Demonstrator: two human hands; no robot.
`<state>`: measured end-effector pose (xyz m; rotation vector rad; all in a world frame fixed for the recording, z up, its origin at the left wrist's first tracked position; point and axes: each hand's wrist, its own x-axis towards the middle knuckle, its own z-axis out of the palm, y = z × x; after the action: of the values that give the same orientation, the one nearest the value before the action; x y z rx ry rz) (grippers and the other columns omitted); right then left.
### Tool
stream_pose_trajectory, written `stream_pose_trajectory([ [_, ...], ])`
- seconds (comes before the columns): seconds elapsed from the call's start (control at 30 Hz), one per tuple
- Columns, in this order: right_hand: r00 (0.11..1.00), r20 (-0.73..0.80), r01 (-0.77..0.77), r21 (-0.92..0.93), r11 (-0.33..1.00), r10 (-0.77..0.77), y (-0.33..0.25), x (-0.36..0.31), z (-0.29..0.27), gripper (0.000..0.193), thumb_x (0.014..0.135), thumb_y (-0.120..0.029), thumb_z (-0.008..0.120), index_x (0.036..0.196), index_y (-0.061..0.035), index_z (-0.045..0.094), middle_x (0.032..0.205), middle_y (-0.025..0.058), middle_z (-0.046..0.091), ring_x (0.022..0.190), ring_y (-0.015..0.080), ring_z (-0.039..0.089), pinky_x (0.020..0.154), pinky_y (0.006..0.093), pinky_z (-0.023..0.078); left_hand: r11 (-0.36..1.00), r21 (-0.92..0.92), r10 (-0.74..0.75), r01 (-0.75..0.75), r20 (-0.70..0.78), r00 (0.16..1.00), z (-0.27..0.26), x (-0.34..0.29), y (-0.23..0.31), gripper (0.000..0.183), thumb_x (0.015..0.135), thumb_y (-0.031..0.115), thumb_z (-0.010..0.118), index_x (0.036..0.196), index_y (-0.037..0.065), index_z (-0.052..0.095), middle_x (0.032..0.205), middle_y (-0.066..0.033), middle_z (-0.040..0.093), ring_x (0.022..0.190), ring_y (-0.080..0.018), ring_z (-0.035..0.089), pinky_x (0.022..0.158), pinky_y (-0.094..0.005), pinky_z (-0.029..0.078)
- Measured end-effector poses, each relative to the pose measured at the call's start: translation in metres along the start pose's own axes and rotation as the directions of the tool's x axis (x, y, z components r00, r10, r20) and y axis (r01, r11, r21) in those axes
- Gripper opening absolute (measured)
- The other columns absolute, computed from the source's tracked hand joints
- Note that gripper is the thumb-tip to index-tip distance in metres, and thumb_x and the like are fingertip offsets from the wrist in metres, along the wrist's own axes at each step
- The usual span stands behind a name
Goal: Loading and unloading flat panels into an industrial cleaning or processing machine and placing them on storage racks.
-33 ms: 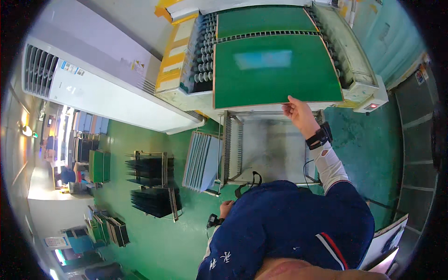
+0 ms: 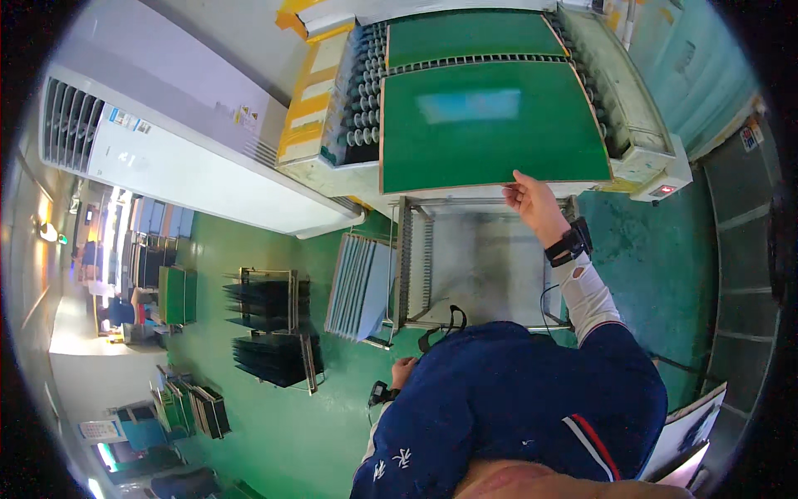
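My right hand [image 2: 525, 200] is closed in a pinch on the near edge of a large green panel [image 2: 490, 133], thumb on top, fingers curled below. This panel, with a thin copper-coloured border, lies flat on the roller conveyor [image 2: 362, 108], its near edge overhanging the end. Just beyond it lies a second green panel [image 2: 465, 37], separated by a narrow strip of rollers. Down beside my body, my left hand [image 2: 403, 372] has its fingers curled, and nothing shows in it. Below the conveyor end stands a metal rack frame [image 2: 405, 266] with slotted sides.
Left of the rack frame leans a rack of pale panels [image 2: 359, 287]. Farther left stand racks of dark panels [image 2: 270, 303]. A white air conditioner [image 2: 199, 166] lines the conveyor's left. On the right are a red-lit switch box [image 2: 662, 190] and a grey cabinet [image 2: 748, 249].
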<state>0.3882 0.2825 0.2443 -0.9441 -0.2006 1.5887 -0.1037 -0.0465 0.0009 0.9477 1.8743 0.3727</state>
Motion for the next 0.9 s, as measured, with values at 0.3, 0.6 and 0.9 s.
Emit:
stream_pose_trajectory([
  [0.3,1.000,0.005,0.011,-0.003,1.000,-0.011,0.001,0.016,0.001,0.022,0.085,-0.021,0.065,0.092,-0.0041,0.052,0.084,0.0124,0.061,0.074,0.0221,0.060,0.067,0.0338,0.050,0.976,0.209,0.040,-0.057,0.083,0.996,-0.011,0.000,0.043,0.036,0.080,0.035,0.064,0.089,0.000,0.068,0.073,-0.0092,0.067,0.070,-0.0166,0.063,0.065,-0.0312,0.050],
  [0.6,0.999,-0.052,-0.009,0.033,0.999,0.011,0.001,0.016,-0.002,0.022,0.085,-0.020,0.065,0.092,-0.0036,0.053,0.082,0.0116,0.061,0.073,0.0221,0.060,0.066,0.0344,0.051,0.997,0.054,0.049,-0.063,0.237,0.970,0.011,-0.004,0.117,0.043,0.080,0.042,0.064,0.082,-0.001,0.067,0.069,-0.0095,0.066,0.065,-0.0190,0.062,0.063,-0.0330,0.048],
  [0.9,0.999,0.027,-0.039,-0.134,0.990,0.043,-0.006,0.034,0.015,0.031,0.088,-0.033,0.062,0.095,-0.0030,0.059,0.088,0.0097,0.064,0.075,0.0173,0.060,0.068,0.0312,0.049,0.967,0.136,0.178,-0.215,0.238,0.955,0.043,0.016,0.152,0.048,0.080,0.046,0.064,0.074,-0.002,0.064,0.069,-0.0148,0.065,0.065,-0.0250,0.063,0.063,-0.0376,0.048],
])
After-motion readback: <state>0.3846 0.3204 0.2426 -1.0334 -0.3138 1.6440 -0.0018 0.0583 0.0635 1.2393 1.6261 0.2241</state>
